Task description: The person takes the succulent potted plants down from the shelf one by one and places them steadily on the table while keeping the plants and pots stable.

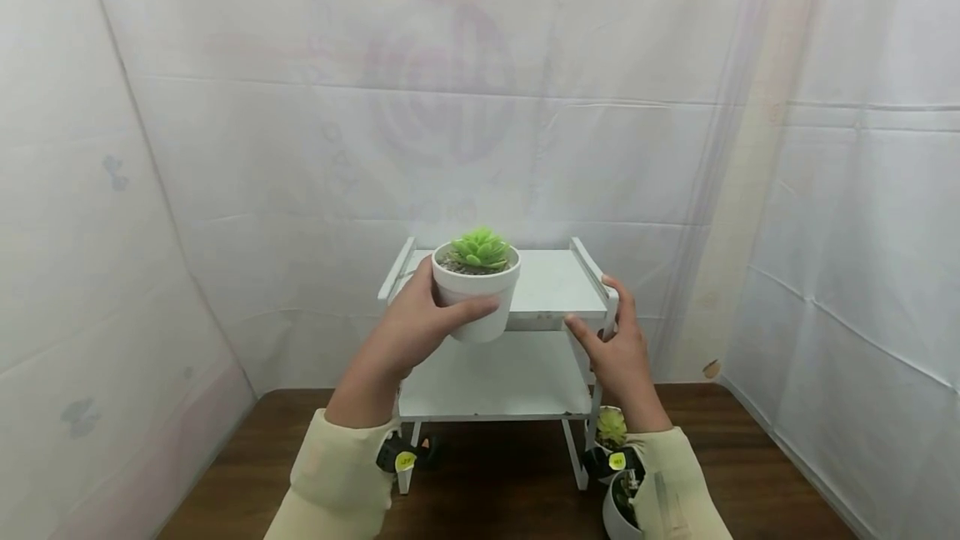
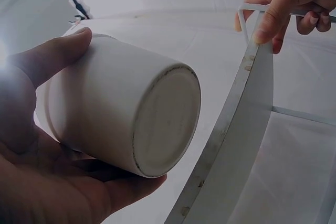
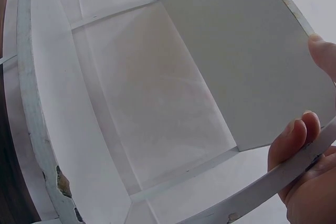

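My left hand (image 1: 420, 319) grips a white pot (image 1: 480, 307) by its side, thumb across the front. A bright green succulent (image 1: 480, 248) sits in gravel inside it. The pot is raised in front of the top shelf of a white two-tier rack (image 1: 555, 282), overlapping the shelf in the head view. In the left wrist view the pot's round base (image 2: 168, 121) faces the camera, apart from the shelf edge. At the rack's front right corner, my right hand (image 1: 618, 348) holds the frame, its thumb at the shelf edge and its fingers curled round the side bar (image 3: 252, 195).
A yellow-green succulent (image 1: 611, 427) in a pot stands on the brown wooden table (image 1: 480, 490) by the rack's right leg. Another white pot (image 1: 618, 515) is closer, partly behind the right sleeve. White sheets (image 1: 480, 148) hang behind and at both sides.
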Tool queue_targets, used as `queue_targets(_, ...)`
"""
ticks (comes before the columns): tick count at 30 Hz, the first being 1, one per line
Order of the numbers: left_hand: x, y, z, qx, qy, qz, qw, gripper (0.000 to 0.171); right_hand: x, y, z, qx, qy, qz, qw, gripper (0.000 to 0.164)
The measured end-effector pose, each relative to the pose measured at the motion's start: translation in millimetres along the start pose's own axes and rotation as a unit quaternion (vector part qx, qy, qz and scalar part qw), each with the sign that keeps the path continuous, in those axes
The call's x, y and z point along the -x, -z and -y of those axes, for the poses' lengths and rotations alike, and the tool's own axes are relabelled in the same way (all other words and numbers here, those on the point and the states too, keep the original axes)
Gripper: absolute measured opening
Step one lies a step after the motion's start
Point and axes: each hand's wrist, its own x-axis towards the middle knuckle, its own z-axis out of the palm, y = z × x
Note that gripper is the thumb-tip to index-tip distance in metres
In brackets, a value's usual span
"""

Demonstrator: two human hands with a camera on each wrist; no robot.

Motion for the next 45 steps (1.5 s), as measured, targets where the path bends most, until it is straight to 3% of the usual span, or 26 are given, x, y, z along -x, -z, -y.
queue_targets(8, 7.3, 5.1, 4.3, -0.006, -0.005, 0.007, 0.9999, 0.08, 2, 1, 0, 0.001, -0.004, 0.003, 1.0, 0.08)
queue_targets(15, 13.4, 9.3, 8.0, 0.016, -0.03, 0.034, 0.9989, 0.076, 2, 2, 0, -0.002, -0.002, 0.003, 1.0, 0.08)
queue_targets(29, 24.5, 18.3, 10.5, 0.028, -0.045, 0.047, 0.9975, 0.076, 1, 3, -1, 0.0, -0.001, 0.002, 1.0, 0.08)
queue_targets(45, 44.1, 25.9, 16.2, 0.028, -0.034, 0.042, 0.9982, 0.087, 1, 6, 2, -0.008, -0.006, 0.008, 1.0, 0.081)
